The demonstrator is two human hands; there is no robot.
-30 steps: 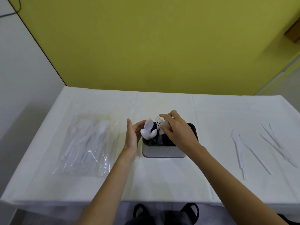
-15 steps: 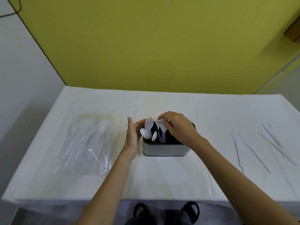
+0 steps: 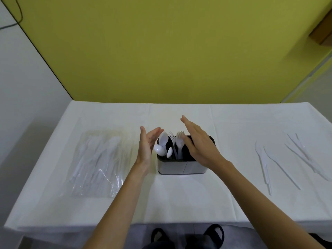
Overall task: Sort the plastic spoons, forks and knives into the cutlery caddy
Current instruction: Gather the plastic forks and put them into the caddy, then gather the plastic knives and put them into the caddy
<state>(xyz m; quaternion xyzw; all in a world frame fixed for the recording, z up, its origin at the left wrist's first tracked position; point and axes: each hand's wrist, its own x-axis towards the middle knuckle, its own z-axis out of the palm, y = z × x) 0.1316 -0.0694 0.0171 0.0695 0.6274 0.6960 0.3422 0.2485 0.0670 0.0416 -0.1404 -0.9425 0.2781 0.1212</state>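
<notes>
A grey cutlery caddy (image 3: 181,168) with a black inside stands mid-table. White plastic spoons (image 3: 162,143) stick out of its left part and white forks (image 3: 177,141) stand beside them. My left hand (image 3: 146,146) is held upright just left of the caddy, fingers straight, holding nothing. My right hand (image 3: 196,144) hovers flat over the caddy's right part, fingers straight and empty, hiding that compartment. Several white plastic knives (image 3: 265,164) lie loose on the cloth at the right.
A clear plastic bag (image 3: 97,164) with more white cutlery lies on the left of the white tablecloth (image 3: 179,198). A yellow wall rises behind the table. Below the front edge my feet in dark sandals (image 3: 186,236) show.
My right hand let go of the forks it was pushing into the caddy, opened flat and lifted. My left hand opened and drew slightly away from the caddy's side.
</notes>
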